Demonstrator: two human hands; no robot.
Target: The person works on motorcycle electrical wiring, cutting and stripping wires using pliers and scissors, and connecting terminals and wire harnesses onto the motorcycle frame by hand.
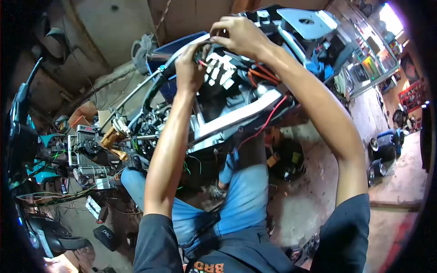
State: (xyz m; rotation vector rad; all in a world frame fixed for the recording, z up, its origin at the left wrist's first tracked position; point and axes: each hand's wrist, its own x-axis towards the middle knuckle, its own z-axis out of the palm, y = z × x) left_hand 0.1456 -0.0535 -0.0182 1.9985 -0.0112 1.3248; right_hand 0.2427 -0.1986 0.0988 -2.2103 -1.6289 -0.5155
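Closest in, I've got the red wire (269, 119) hanging off the near side of the pale frame rail (243, 110); a knee could snag it and tug it loose. Beyond, the white connectors (220, 69) sit bunched inside the frame. Left grip (189, 66) is curled beside them, right grip (239, 37) bent-fingered just past it; I can't tell what either holds. Crowded fingers could pinch a lead.
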